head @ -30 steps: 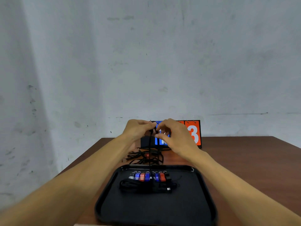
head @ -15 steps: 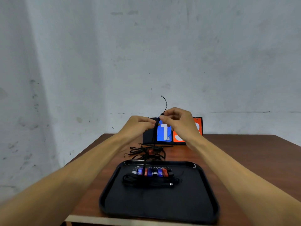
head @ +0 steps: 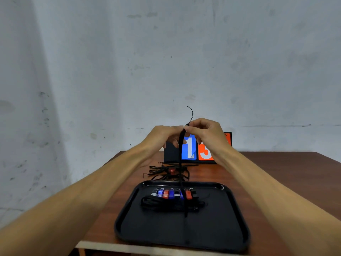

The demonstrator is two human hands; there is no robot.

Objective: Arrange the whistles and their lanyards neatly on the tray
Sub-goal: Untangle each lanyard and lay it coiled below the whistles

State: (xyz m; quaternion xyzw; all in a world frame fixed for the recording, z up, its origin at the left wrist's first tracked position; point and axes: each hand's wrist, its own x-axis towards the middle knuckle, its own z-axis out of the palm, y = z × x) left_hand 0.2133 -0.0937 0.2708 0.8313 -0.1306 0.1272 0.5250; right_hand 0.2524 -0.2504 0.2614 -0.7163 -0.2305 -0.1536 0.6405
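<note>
A black tray lies at the near edge of the brown wooden surface. Toward its far rim, a row of whistles in silver, blue, red and black sits side by side. Just in front of them is a pile of bundled lanyards, lying across the tray.

A single black lanyard hangs straight down in front of the row. Its lower end dangles over the bundle, and whether it touches the bundle cannot be told.

Beyond the tray's far rim, a tangle of loose lanyards rests on the surface, with a red whistle among them.

Above the tangle both forearms reach forward and the two hands meet at the top of the hanging strap. The right hand pinches it between thumb and forefinger, and a thin cord loop stands up above the pinch. The left hand has its fingers curled in, with the fingertips closed on the strap at the same spot.

Behind the hands a score board stands on the surface, showing a blue card with a 1 and an orange card partly hidden by the right wrist. A stained pale wall rises behind it.
</note>
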